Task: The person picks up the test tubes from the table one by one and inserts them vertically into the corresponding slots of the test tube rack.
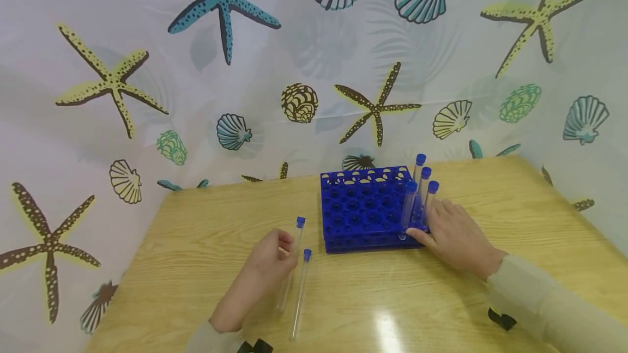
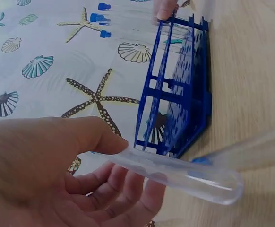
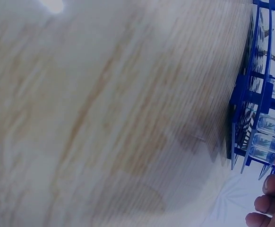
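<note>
My left hand (image 1: 270,260) pinches a clear test tube (image 2: 194,177) with a blue cap between thumb and fingers, tilted above the wooden table. Just right of it lies a second blue-capped test tube (image 1: 300,301). At the right end of a blue test tube rack (image 1: 363,239), my right hand (image 1: 456,236) holds the rack, thumb at the front edge and fingers along the side. Several capped tubes (image 1: 409,208) stand upright in the rack's right end, beside that hand. Only the right fingertips (image 3: 272,184) show in the right wrist view, close to the rack.
The wooden table (image 1: 211,222) runs back to a white cloth (image 1: 294,59) printed with starfish and shells. This cloth also rises along the left and right sides. The rack's left and middle holes show no tubes.
</note>
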`<state>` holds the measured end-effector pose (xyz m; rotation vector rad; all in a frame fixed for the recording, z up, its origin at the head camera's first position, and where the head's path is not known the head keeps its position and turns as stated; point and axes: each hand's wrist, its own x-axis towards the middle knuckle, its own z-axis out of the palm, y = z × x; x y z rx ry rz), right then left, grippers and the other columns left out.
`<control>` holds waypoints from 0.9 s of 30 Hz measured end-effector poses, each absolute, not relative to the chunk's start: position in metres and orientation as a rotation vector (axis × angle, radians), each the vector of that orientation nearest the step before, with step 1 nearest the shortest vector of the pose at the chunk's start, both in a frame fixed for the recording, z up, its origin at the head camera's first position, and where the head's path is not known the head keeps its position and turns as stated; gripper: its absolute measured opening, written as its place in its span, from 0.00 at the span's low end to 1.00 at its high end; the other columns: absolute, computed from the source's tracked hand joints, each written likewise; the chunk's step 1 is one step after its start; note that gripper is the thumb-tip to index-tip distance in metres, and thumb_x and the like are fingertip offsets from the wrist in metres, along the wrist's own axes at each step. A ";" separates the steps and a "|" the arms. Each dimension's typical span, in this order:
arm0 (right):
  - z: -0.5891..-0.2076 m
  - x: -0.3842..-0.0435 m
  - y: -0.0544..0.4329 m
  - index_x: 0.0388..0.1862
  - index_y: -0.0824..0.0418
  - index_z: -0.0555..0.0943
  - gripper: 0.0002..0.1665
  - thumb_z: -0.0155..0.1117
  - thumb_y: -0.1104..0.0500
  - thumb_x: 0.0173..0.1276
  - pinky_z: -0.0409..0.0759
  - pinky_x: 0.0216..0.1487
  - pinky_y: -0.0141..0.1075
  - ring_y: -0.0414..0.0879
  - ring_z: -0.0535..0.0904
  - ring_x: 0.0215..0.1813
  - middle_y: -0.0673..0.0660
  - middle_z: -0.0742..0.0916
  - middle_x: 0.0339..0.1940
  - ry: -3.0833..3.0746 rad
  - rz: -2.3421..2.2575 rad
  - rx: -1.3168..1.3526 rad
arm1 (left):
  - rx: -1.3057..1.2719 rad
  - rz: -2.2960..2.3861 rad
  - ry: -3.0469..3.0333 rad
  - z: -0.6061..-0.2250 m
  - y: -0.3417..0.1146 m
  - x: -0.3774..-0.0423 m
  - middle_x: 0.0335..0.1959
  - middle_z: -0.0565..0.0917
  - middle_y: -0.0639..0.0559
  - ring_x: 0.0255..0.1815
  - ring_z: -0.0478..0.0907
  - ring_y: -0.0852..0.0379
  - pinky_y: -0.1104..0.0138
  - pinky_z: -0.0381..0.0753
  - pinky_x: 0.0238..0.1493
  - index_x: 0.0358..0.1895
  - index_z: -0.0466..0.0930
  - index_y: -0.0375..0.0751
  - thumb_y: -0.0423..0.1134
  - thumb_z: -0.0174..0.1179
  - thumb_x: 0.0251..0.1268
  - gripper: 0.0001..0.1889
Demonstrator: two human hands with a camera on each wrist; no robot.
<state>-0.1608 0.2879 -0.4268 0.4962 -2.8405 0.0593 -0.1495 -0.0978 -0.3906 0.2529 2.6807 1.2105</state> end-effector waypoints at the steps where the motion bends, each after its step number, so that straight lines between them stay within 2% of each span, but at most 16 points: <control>1: -0.427 -0.161 0.288 0.55 0.72 0.72 0.41 0.51 0.33 0.74 0.71 0.40 0.48 0.53 0.72 0.38 0.60 0.78 0.37 -2.840 0.059 0.497 | 0.254 1.234 2.681 -0.389 -0.095 -0.151 0.45 0.79 0.47 0.40 0.77 0.55 0.66 0.79 0.35 0.51 0.73 0.38 0.33 0.58 0.62 0.14; 9: -0.428 -0.161 0.288 0.57 0.68 0.69 0.38 0.51 0.34 0.74 0.67 0.41 0.44 0.51 0.69 0.39 0.56 0.74 0.35 -2.834 0.093 0.497 | 0.291 1.379 2.715 -0.378 -0.076 -0.156 0.42 0.80 0.50 0.40 0.79 0.56 0.68 0.80 0.34 0.49 0.74 0.41 0.33 0.60 0.61 0.13; 11: -0.428 -0.160 0.288 0.55 0.67 0.69 0.36 0.51 0.34 0.74 0.66 0.39 0.43 0.50 0.67 0.37 0.55 0.73 0.33 -2.835 0.095 0.499 | 0.312 1.410 2.713 -0.376 -0.070 -0.157 0.42 0.80 0.50 0.40 0.79 0.56 0.69 0.80 0.33 0.49 0.74 0.40 0.33 0.60 0.61 0.13; 14: -0.428 -0.160 0.288 0.55 0.67 0.70 0.36 0.51 0.34 0.74 0.67 0.40 0.44 0.50 0.68 0.38 0.55 0.74 0.34 -2.832 0.098 0.501 | 0.379 1.436 2.713 -0.374 -0.061 -0.160 0.42 0.80 0.49 0.40 0.80 0.56 0.69 0.80 0.32 0.49 0.74 0.40 0.33 0.62 0.62 0.13; 18: -0.429 -0.160 0.288 0.57 0.68 0.70 0.37 0.52 0.34 0.74 0.70 0.42 0.47 0.52 0.71 0.40 0.57 0.76 0.36 -2.826 0.114 0.506 | 0.464 1.455 2.720 -0.371 -0.049 -0.163 0.43 0.81 0.48 0.42 0.81 0.54 0.70 0.80 0.34 0.50 0.74 0.39 0.34 0.64 0.64 0.14; 23: -0.429 -0.160 0.288 0.55 0.67 0.70 0.36 0.51 0.34 0.74 0.69 0.41 0.45 0.51 0.70 0.38 0.55 0.75 0.34 -2.828 0.109 0.501 | 0.520 1.499 2.705 -0.365 -0.033 -0.167 0.43 0.81 0.49 0.43 0.80 0.54 0.70 0.81 0.39 0.51 0.73 0.39 0.34 0.63 0.65 0.14; 27: -0.429 -0.160 0.289 0.56 0.69 0.70 0.39 0.51 0.34 0.74 0.69 0.42 0.47 0.52 0.70 0.39 0.56 0.76 0.35 -2.840 0.098 0.495 | 0.544 1.556 2.670 -0.360 -0.019 -0.171 0.44 0.80 0.49 0.44 0.79 0.55 0.70 0.82 0.40 0.52 0.72 0.40 0.35 0.63 0.67 0.14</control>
